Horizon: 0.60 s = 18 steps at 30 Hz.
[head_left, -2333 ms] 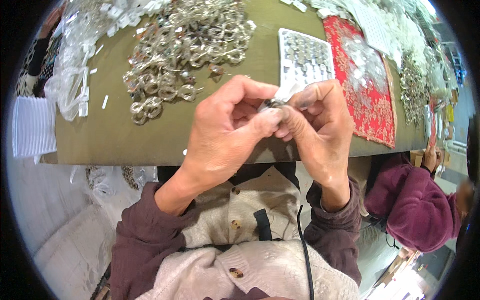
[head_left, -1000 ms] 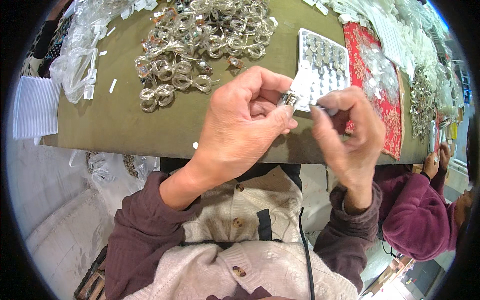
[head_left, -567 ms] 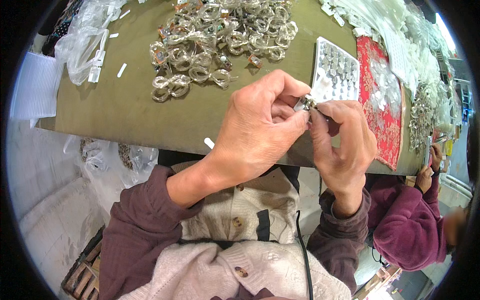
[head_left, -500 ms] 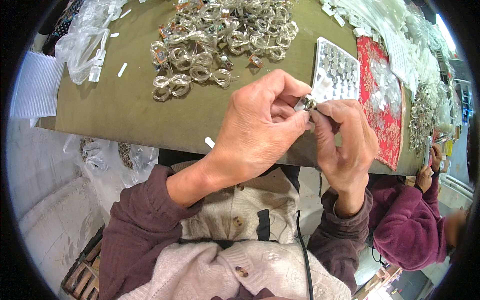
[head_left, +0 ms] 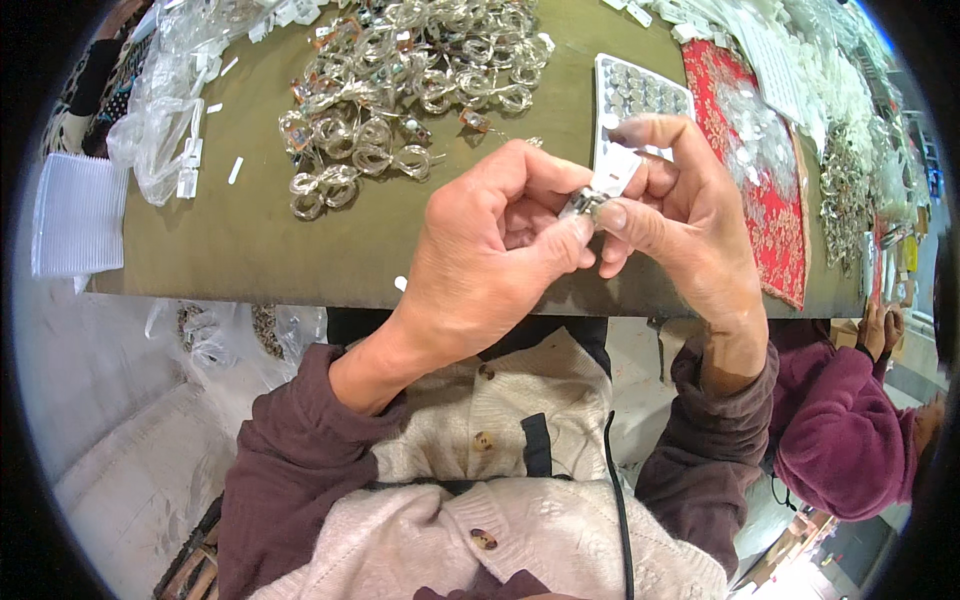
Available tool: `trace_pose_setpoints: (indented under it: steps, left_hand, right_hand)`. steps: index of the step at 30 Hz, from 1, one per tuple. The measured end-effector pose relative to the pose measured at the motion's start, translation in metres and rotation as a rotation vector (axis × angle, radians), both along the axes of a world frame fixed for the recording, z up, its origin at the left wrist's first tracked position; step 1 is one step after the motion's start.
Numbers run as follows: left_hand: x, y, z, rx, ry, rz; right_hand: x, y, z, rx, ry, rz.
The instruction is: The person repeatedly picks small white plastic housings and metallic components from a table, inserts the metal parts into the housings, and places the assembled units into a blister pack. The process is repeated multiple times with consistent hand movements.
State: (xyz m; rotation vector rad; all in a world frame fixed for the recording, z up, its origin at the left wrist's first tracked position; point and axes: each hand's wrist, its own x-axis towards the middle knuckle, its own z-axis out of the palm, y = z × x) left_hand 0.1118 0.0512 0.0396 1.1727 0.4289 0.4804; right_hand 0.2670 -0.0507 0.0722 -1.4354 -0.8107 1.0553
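Note:
Over the table's near edge, my two hands meet at a small battery holder [head_left: 587, 201] with silvery metal in it. A white plastic tab [head_left: 616, 172] sticks up from it between my fingers. My left hand [head_left: 480, 255] pinches the holder between thumb and fingers. My right hand [head_left: 695, 225] is closed on the other side, thumb tip pressed against the piece and index finger curled above the tab. Fingertips hide part of the holder. Just beyond my right hand lies a white tray [head_left: 601, 85] of silver button cells [head_left: 640, 92].
Coiled wire light strings [head_left: 410, 90] are heaped at the back centre. Clear plastic bags [head_left: 165, 140] and a stack of ribbed plastic trays [head_left: 80, 215] stand left. A red patterned cloth [head_left: 765, 240] lies right, with white tabs beyond. A co-worker in a maroon top [head_left: 845, 435] sits right.
My right index finger has lifted off the piece, and the white tab now shows clearly. Both hands have shifted slightly left. The whole view has turned a little.

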Motion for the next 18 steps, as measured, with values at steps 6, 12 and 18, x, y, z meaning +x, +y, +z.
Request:
trace_pose_setpoints:
  steps: [6, 12, 18]
  left_hand:
    - [0.003, 0.003, 0.004, 0.003, 0.103, -0.001]
    - [0.005, -0.001, 0.004, -0.012, 0.092, 0.093]
    - [0.004, 0.002, 0.006, -0.047, 0.028, 0.139]
  right_hand:
    - [-0.004, 0.003, 0.001, 0.078, -0.245, -0.095]
    - [-0.027, 0.0, -0.016, 0.324, -1.031, -0.219]
    - [-0.052, -0.006, -0.023, 0.323, -1.135, -0.264]
